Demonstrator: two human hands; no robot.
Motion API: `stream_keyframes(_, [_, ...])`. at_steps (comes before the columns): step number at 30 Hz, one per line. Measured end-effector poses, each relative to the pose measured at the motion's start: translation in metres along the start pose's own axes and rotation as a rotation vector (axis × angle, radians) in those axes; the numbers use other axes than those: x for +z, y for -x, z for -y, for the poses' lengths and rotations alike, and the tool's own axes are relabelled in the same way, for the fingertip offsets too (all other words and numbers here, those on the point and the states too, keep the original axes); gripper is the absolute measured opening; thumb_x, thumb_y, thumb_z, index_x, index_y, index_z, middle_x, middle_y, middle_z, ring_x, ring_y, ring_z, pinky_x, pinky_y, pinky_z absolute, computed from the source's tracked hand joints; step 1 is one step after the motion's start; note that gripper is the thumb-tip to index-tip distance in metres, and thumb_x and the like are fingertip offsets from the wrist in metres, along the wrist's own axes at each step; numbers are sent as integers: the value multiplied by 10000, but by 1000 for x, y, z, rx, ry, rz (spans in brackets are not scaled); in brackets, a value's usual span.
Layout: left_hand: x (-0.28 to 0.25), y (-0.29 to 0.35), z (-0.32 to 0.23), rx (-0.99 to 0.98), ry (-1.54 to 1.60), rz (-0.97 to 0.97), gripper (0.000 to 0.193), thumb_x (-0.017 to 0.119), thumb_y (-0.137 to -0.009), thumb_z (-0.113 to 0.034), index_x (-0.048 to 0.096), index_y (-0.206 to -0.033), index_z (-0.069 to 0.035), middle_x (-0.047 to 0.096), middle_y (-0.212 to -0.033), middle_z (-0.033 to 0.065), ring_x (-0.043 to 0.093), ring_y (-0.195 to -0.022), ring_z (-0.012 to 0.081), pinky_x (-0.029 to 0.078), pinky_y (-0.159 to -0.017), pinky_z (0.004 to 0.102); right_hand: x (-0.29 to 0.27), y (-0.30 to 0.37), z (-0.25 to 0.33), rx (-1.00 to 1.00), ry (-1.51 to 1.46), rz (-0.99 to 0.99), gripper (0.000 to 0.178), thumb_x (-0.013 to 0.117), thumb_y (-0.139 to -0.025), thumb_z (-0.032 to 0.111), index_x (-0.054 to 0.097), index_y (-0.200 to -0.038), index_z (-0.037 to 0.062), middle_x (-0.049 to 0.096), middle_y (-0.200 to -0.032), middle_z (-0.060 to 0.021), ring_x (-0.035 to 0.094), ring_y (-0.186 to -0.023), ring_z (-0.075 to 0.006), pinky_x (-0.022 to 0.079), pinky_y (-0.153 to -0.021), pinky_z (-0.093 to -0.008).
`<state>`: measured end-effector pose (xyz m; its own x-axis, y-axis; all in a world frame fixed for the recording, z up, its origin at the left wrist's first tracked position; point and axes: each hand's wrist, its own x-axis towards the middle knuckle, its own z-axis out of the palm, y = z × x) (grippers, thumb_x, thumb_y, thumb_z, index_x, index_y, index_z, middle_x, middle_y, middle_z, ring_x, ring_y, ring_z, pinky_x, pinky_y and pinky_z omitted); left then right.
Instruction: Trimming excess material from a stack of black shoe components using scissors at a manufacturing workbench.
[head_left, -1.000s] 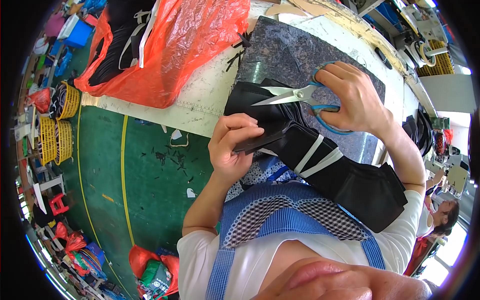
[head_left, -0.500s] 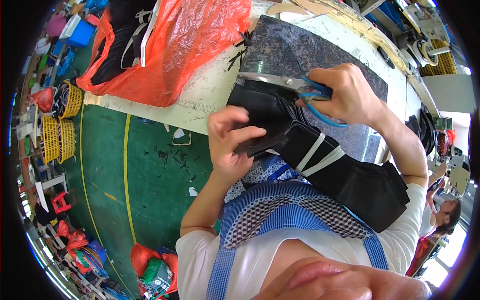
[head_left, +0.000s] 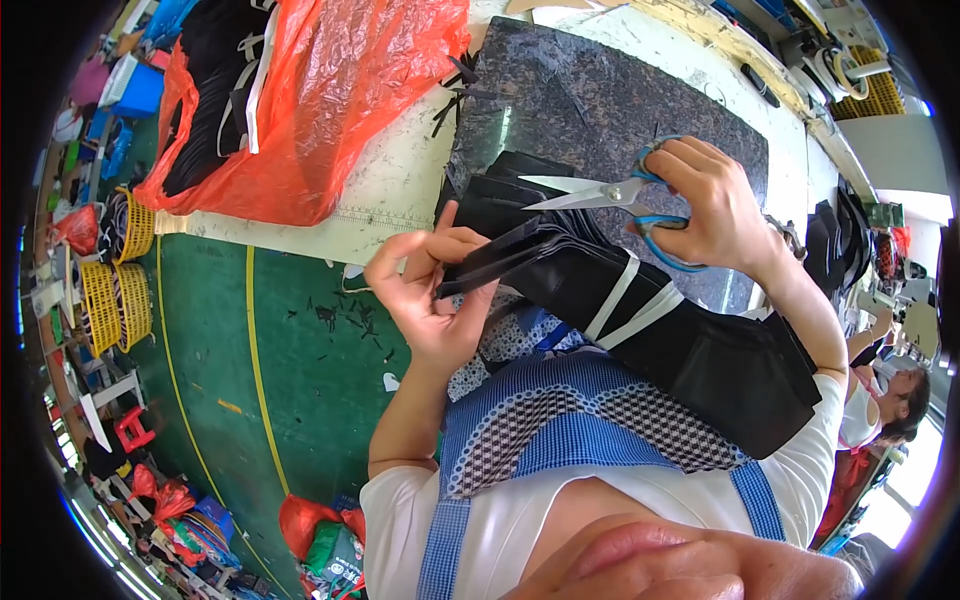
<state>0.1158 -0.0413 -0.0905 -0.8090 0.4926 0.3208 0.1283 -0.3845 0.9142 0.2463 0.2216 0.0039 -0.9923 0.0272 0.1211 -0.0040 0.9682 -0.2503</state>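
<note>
My right hand [head_left: 712, 208] is closed in the blue handles of a pair of scissors [head_left: 612, 194]. The blades stand apart, pointing left over the far end of a stack of black, leather-like cut pieces [head_left: 735, 375]. A whitish band [head_left: 640, 312] loops around the stack's middle; its near end lies against my apron. With my left hand [head_left: 435, 290] I pinch several black layers at the far left end, where they fan apart. Other layers lie folded away on the dark stone slab [head_left: 640, 95]. Whether a blade touches any layer I cannot tell.
A red plastic bag [head_left: 350, 110] with black pieces lies at the table's left. Thin black offcuts [head_left: 450, 105] lie beside the slab, more on the green floor [head_left: 210, 330]. Yellow baskets [head_left: 102, 300] stand far left. Another person [head_left: 885, 400] sits at the right.
The scissors have opened and turned slightly, my right hand shifting right. My left hand has moved left and now grips lifted layers; the far end of the stack has fanned apart.
</note>
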Motion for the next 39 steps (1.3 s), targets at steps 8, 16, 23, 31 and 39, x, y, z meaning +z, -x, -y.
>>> stream_keyframes(8, [-7, -4, 7, 314, -271, 145, 338, 797, -684, 100, 705, -984, -24, 647, -1001, 117, 672, -977, 284, 562, -815, 354, 7, -14, 11, -88, 137, -39, 446, 792, -628, 225, 630, -987, 15, 609, -841, -118, 637, -839, -305, 541, -739, -429])
stream_keyframes(16, [-6, -7, 1, 302, -278, 226, 241, 717, -777, 105, 657, -977, -17, 622, -1007, 128, 652, -982, 289, 535, -875, 380, 6, -36, 19, -172, 130, -137, 342, 794, -674, 240, 608, -879, 40, 607, -727, -69, 649, -672, -282, 547, -579, -407])
stream_keyframes(23, [-9, -21, -15, 149, -373, 264, 308, 813, -711, 14, 694, -979, -79, 571, -1325, 195, 535, -1251, 393, 455, -1051, 473, 3, -3, 0, 188, -210, 65, 250, 786, -784, 219, 653, -853, 20, 602, -660, -125, 637, -577, -296, 490, -540, -402])
stream_keyframes(31, [-19, -11, -3, 241, -428, 315, 412, 780, -650, 65, 653, -1015, -78, 606, -1186, 172, 603, -1120, 374, 462, -998, 520, 8, 24, -6, 111, -90, -37, 360, 777, -685, 190, 651, -970, 11, 641, -808, -119, 642, -721, -305, 520, -636, -409])
stream_keyframes(39, [-13, -10, -6, 66, -308, 264, 478, 628, -690, 185, 696, -1110, -33, 584, -1034, 102, 664, -1007, 265, 506, -830, 311, 11, -3, 7, 9, 75, -21, 436, 755, -653, 231, 631, -1007, 10, 631, -868, -127, 635, -830, -328, 541, -759, -445])
